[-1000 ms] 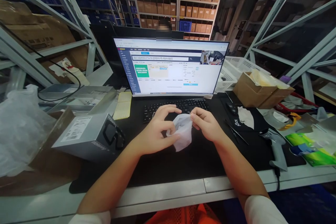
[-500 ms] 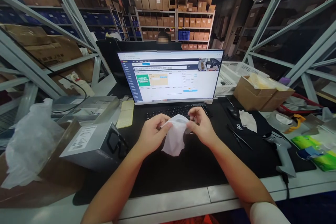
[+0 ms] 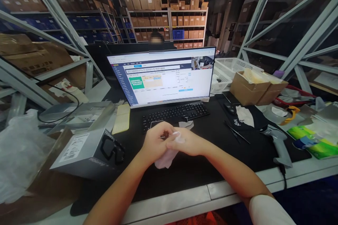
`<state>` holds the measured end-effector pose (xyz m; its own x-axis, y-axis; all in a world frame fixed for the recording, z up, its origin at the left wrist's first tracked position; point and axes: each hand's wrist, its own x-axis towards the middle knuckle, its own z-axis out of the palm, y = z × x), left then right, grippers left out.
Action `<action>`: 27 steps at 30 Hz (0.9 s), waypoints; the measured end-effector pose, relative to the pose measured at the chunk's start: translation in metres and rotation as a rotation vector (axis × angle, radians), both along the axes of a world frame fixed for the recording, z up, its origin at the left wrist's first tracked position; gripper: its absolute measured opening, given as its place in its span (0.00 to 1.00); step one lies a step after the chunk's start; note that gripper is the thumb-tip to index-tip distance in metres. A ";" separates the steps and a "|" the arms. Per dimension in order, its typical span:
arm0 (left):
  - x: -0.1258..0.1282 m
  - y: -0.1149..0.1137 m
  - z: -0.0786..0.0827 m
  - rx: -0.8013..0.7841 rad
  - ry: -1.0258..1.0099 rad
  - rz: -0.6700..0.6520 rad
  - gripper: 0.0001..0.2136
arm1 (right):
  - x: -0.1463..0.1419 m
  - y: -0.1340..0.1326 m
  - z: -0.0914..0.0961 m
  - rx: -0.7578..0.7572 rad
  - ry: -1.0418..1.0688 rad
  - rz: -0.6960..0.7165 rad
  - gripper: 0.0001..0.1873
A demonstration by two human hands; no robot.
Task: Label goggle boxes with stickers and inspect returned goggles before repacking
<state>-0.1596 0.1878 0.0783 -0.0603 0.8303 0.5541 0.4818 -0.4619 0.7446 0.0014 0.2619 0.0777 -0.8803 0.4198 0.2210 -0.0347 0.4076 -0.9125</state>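
Note:
My left hand (image 3: 157, 142) and my right hand (image 3: 188, 142) meet low over the black desk mat (image 3: 200, 168), in front of the keyboard. Both are closed on a thin white tissue (image 3: 167, 159). Its lower part hangs beneath the left fingers, and a small fold shows over the right thumb. Whatever else may be inside the fingers is hidden. Just beyond the hands, a small greyish-white scrap (image 3: 187, 124) lies by the black keyboard (image 3: 175, 114).
A lit monitor (image 3: 169, 81) stands behind the keyboard. To the left are a grey headset-printed box (image 3: 79, 158) and a carton with plastic wrap (image 3: 18, 154). Tweezers (image 3: 237, 133), a mouse (image 3: 230, 109), a barcode scanner (image 3: 278, 144) and a green packet (image 3: 314, 139) lie right.
My hands have come together and lower, bunching the tissue that was spread between them. More of the keyboard and the greyish-white scrap now show. The view has shifted slightly right.

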 end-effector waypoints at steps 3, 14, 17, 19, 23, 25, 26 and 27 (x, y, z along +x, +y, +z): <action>-0.004 0.003 -0.003 -0.094 -0.153 0.007 0.06 | 0.003 0.004 0.004 -0.077 0.012 0.040 0.21; 0.012 0.037 -0.033 -0.142 0.155 0.121 0.09 | 0.075 0.070 0.032 0.157 -0.105 -0.518 0.21; 0.029 0.051 -0.051 -0.192 0.210 0.170 0.10 | 0.073 0.076 0.023 0.295 -0.275 -0.547 0.22; 0.030 0.057 -0.056 -0.202 0.144 0.186 0.05 | 0.062 0.073 0.017 0.308 -0.345 -0.471 0.20; 0.013 0.064 -0.054 -0.228 -0.073 0.212 0.08 | 0.042 0.056 0.011 0.294 -0.357 -0.306 0.17; 0.002 0.062 -0.047 -0.221 -0.215 0.212 0.11 | 0.036 0.047 0.012 0.318 -0.302 -0.273 0.17; -0.003 0.060 -0.042 -0.208 -0.279 0.208 0.13 | 0.034 0.043 0.014 0.340 -0.269 -0.267 0.18; -0.006 0.055 -0.037 -0.192 -0.333 0.207 0.14 | 0.033 0.038 0.016 0.370 -0.238 -0.260 0.18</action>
<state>-0.1654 0.2431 0.0414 -0.3853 0.8682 0.3128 0.2686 -0.2188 0.9381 0.0341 0.3003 0.0937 -0.8009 0.5635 0.2025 0.3022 0.6724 -0.6757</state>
